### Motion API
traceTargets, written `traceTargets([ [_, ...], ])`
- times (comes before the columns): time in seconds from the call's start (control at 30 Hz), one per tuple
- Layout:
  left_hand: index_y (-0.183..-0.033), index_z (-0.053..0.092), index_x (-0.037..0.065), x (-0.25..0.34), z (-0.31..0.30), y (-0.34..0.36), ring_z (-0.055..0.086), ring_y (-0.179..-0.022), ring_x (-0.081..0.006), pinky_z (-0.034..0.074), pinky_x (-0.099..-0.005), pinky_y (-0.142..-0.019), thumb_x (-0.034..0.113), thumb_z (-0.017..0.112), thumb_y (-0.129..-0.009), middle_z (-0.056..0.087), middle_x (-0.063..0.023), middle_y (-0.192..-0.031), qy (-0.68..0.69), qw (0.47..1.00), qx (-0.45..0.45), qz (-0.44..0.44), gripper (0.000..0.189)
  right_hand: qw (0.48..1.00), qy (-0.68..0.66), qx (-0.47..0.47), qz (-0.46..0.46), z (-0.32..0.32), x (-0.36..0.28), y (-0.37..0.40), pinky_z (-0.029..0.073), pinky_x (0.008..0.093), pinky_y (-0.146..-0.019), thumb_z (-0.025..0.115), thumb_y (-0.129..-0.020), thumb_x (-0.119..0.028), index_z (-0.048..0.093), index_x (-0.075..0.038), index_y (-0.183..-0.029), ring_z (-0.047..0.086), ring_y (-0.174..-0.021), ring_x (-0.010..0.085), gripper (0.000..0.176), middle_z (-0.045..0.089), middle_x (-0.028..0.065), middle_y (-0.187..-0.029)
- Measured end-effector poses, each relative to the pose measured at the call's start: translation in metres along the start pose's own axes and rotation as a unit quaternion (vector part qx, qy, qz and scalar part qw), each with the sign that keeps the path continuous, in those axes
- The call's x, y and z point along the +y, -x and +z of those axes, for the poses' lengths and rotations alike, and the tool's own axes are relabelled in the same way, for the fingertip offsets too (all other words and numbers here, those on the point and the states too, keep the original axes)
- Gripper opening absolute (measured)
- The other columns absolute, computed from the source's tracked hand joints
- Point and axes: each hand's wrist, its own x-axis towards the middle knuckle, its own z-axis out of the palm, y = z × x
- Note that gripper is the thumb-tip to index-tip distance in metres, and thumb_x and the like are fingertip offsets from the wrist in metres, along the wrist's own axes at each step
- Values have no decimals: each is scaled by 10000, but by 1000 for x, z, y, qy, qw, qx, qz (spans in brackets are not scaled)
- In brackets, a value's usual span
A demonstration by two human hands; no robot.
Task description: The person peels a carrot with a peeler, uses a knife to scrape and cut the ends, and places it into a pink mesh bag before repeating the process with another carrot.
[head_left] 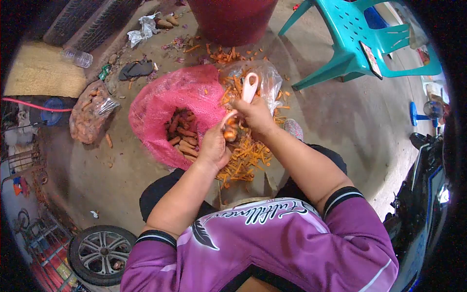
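My left hand [214, 149] is closed around an orange root [230, 133] with paler patches, partly hidden by the fingers. My right hand [257, 116] grips a white-handled tool [250, 86]; the handle has a loop hole and points away from me, while its working end is hidden near the root. Both hands are close together above a heap of orange strips [245, 158] on the floor. Left of them, a pink mesh sack [168, 90] lies with its mouth gaping, showing reddish-brown roots [185, 131]. Behind my right hand, a clear plastic bag [267, 75] lies among more strips.
A dark red tub [232, 22] stands ahead. At the right is a teal plastic chair [348, 36] with a phone [370, 59] on it. A filled plastic bag [90, 114], a dark sandal [136, 70] and a wheel [102, 254] lie on the left. A motorcycle [421, 204] stands right.
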Motion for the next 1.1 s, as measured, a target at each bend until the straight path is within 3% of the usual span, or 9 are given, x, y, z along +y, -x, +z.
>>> traceTargets([
  [0.1,-984,536,45,-3,-15,0,505,-626,-125,419,-252,-549,287,413,-878,538,-26,-776,-43,999,-31,-12,292,993,-15,113,-10,-19,2,-25,266,222,-369,582,-722,-192,494,-79,-664,375,-408,77,155,443,-19,-518],
  [0.27,-957,528,74,9,-13,2,482,-597,-103,402,-235,-498,416,449,-839,516,-10,-750,-82,995,-45,-36,370,996,-40,77,-1,-9,-13,-8,260,223,-360,580,-730,-173,473,-90,-635,381,-412,70,166,425,-23,-515],
  [0.47,-983,487,55,-1,-8,-2,435,-566,-50,350,-179,-454,479,615,-694,484,25,-723,-320,917,-92,219,528,997,-24,9,-72,0,-6,-3,310,216,-385,597,-731,-131,472,-50,-763,419,-443,81,152,468,1,-591],
  [0.57,-1021,448,51,10,-11,6,436,-706,-83,385,-220,-609,373,652,-715,478,7,-794,-333,934,-126,38,489,998,-18,52,-41,-11,-11,-10,315,215,-406,591,-731,-120,482,-45,-792,416,-465,72,146,464,-9,-596],
  [0.73,-958,426,46,6,7,10,412,-747,-108,376,-250,-677,327,728,-641,438,-6,-801,-353,913,-131,159,521,997,-6,49,-65,-10,-6,-8,285,223,-390,601,-726,-151,511,-44,-745,378,-433,67,141,439,-26,-561],
  [0.8,-977,416,44,9,12,12,413,-775,-117,375,-257,-703,288,753,-613,438,-13,-840,-426,880,-116,175,553,998,8,2,-60,-8,-7,-2,283,228,-385,604,-726,-176,508,-37,-746,372,-422,71,170,425,-26,-548],
  [0.87,-1042,409,41,11,7,14,433,-835,-129,378,-262,-755,233,769,-593,463,-27,-919,-576,802,-68,143,607,995,51,85,-16,-22,-6,-18,280,223,-381,603,-727,-179,475,-43,-787,370,-423,67,197,422,-26,-551],
  [0.93,-1089,398,42,5,0,7,443,-885,-138,378,-272,-784,204,761,-604,468,-31,-961,-507,850,-83,121,627,993,24,117,-9,-32,-11,-27,284,230,-375,611,-720,-196,450,-58,-780,374,-425,65,220,422,-24,-548],
  [1.1,-1102,406,39,6,8,13,462,-872,-150,392,-286,-759,206,726,-644,479,-29,-939,-328,922,-133,157,583,998,24,-43,-44,-8,-13,8,385,262,-470,643,-695,-222,562,-7,-661,482,-523,96,232,545,36,-602],
])
